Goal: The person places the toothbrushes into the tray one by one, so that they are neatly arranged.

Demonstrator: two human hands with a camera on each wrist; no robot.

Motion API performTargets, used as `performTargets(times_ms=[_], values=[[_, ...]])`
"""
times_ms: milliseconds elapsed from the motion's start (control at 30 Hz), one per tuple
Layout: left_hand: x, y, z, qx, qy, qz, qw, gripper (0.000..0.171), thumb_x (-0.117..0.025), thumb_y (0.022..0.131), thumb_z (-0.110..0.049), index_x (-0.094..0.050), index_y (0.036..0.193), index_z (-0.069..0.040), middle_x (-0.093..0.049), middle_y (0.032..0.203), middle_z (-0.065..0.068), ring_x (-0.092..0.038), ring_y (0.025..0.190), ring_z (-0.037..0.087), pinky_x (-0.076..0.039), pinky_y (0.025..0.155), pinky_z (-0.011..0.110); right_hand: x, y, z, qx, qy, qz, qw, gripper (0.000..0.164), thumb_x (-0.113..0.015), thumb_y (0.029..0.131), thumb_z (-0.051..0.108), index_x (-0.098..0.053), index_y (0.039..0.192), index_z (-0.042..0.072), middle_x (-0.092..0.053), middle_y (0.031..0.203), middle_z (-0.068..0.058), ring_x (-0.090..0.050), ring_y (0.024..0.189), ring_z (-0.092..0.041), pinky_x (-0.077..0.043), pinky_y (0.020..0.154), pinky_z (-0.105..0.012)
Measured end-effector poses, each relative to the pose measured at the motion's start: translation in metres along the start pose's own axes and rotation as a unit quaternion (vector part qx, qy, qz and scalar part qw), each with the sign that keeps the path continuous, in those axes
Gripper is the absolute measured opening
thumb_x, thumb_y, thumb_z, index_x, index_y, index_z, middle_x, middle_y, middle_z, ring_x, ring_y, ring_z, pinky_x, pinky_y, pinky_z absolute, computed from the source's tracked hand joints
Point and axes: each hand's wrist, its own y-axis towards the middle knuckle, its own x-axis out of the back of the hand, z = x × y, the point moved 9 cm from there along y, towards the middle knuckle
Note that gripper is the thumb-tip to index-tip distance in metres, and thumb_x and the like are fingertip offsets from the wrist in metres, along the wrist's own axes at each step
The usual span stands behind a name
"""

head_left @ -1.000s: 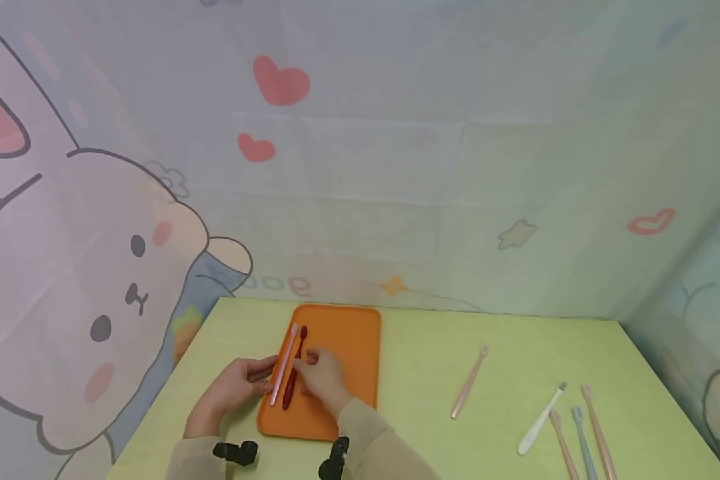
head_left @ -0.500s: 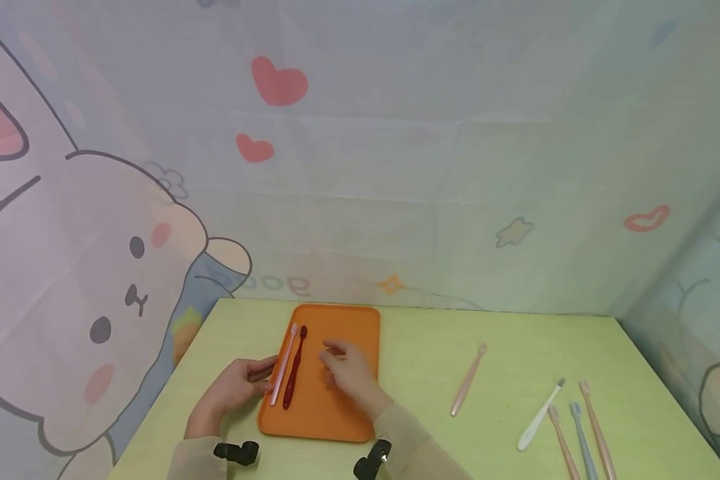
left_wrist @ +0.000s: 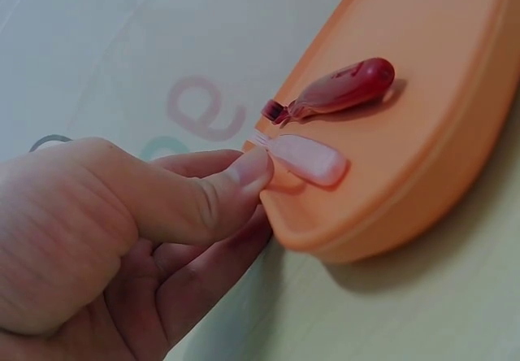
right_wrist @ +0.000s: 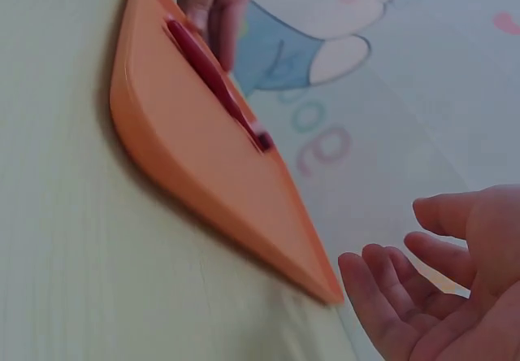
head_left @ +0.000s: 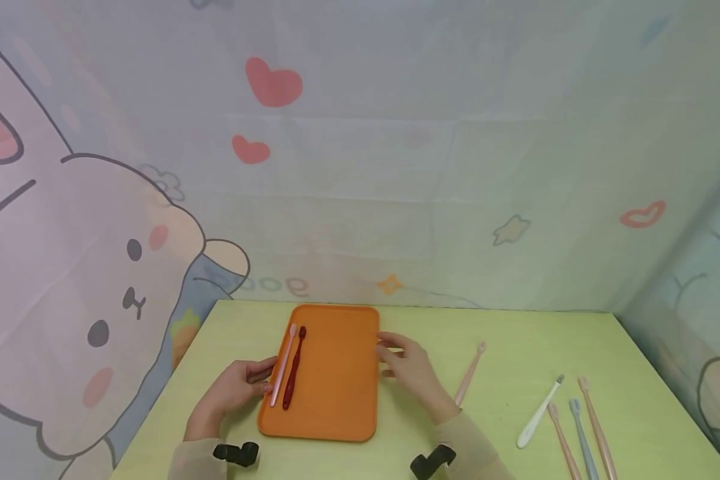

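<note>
An orange tray (head_left: 337,380) lies on the table, with a pink toothbrush (head_left: 283,365) and a dark red toothbrush (head_left: 293,373) side by side along its left side. My left hand (head_left: 231,388) grips the tray's left rim; in the left wrist view the thumb (left_wrist: 250,168) lies over the rim beside the pink toothbrush and the other fingers are outside and below. Just off the tray's right rim is my right hand (head_left: 415,371), its fingers spread and relaxed, holding nothing. In the right wrist view the right fingers (right_wrist: 370,296) appear apart from the tray.
Right of my right hand lies a light pink toothbrush (head_left: 471,373), partly covered by the wrist. Farther right are a white toothbrush (head_left: 539,415), a blue toothbrush (head_left: 584,437) and two pinkish ones, the longer pinkish toothbrush (head_left: 598,427) rightmost. A printed cloth (head_left: 360,167) hangs behind the table.
My right hand has left the red toothbrush, which stays on the tray, and moved right across the tray to its right rim. The left hand holds its place.
</note>
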Motion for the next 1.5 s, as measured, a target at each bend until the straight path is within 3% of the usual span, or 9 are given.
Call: performTargets(times_ms=[200, 467, 700, 800, 1000, 1200, 1500], values=[[0.0, -0.001, 0.004, 0.006, 0.005, -0.002, 1.0, 0.058, -0.077, 0.096, 0.0, -0.055, 0.149, 0.012, -0.059, 0.146, 0.028, -0.058, 0.136, 0.042, -0.045, 0.113, 0.052, 0.057, -0.017, -0.015, -0.028, -0.018, -0.034, 0.999, 0.041, -0.065, 0.108, 0.011, -0.062, 0.147, -0.003, -0.063, 0.141, -0.026, -0.07, 0.116, -0.039, -0.066, 0.082, -0.04], [0.0, -0.001, 0.001, -0.004, 0.002, 0.003, 1.0, 0.059, -0.076, 0.096, 0.002, -0.054, 0.148, 0.014, -0.058, 0.146, 0.03, -0.057, 0.136, 0.044, -0.046, 0.111, 0.053, 0.124, -0.042, -0.016, -0.054, -0.079, -0.058, 0.994, 0.048, -0.064, 0.109, 0.017, -0.056, 0.152, -0.005, -0.057, 0.148, -0.03, -0.065, 0.127, -0.043, -0.065, 0.088, -0.04], [0.0, 0.0, -0.001, -0.009, 0.003, 0.001, 1.0, 0.058, -0.076, 0.096, 0.001, -0.054, 0.148, 0.013, -0.059, 0.145, 0.03, -0.059, 0.135, 0.043, -0.047, 0.11, 0.052, 0.167, -0.06, -0.019, -0.092, -0.149, -0.073, 0.982, 0.059, -0.068, 0.107, 0.021, -0.05, 0.155, -0.006, -0.055, 0.15, -0.031, -0.062, 0.13, -0.046, -0.064, 0.088, -0.036], [0.0, 0.0, 0.001, -0.01, 0.004, 0.003, 0.9999, 0.057, -0.076, 0.096, 0.001, -0.055, 0.148, 0.013, -0.059, 0.144, 0.03, -0.059, 0.135, 0.043, -0.049, 0.109, 0.051, 0.181, -0.065, -0.022, -0.106, -0.174, -0.082, 0.976, 0.061, -0.07, 0.104, 0.02, -0.05, 0.154, -0.008, -0.057, 0.147, -0.033, -0.068, 0.122, -0.044, -0.065, 0.085, -0.036], [-0.001, 0.003, 0.005, 0.001, 0.004, 0.0, 1.0, 0.056, -0.076, 0.097, 0.0, -0.057, 0.148, 0.011, -0.061, 0.144, 0.027, -0.06, 0.135, 0.04, -0.05, 0.109, 0.047, 0.195, -0.069, -0.034, -0.138, -0.177, -0.086, 0.971, 0.067, -0.074, 0.1, 0.017, -0.047, 0.153, -0.012, -0.057, 0.145, -0.036, -0.077, 0.098, -0.032, -0.065, 0.083, -0.034], [-0.001, 0.003, 0.003, -0.003, 0.005, 0.001, 1.0, 0.057, -0.076, 0.096, 0.001, -0.055, 0.148, 0.013, -0.06, 0.144, 0.029, -0.06, 0.135, 0.042, -0.05, 0.109, 0.05, 0.198, -0.067, -0.043, -0.149, -0.176, -0.086, 0.969, 0.067, -0.076, 0.099, 0.016, -0.047, 0.152, -0.014, -0.057, 0.143, -0.036, -0.076, 0.097, -0.028, -0.065, 0.082, -0.034], [0.0, 0.003, 0.005, 0.007, 0.007, -0.001, 1.0, 0.057, -0.076, 0.096, 0.002, -0.055, 0.148, 0.013, -0.06, 0.144, 0.029, -0.06, 0.135, 0.042, -0.049, 0.109, 0.05, 0.179, -0.062, -0.05, -0.148, -0.171, -0.084, 0.971, 0.061, -0.077, 0.098, 0.014, -0.052, 0.144, -0.017, -0.062, 0.134, -0.035, -0.073, 0.092, -0.024, -0.065, 0.078, -0.033]])
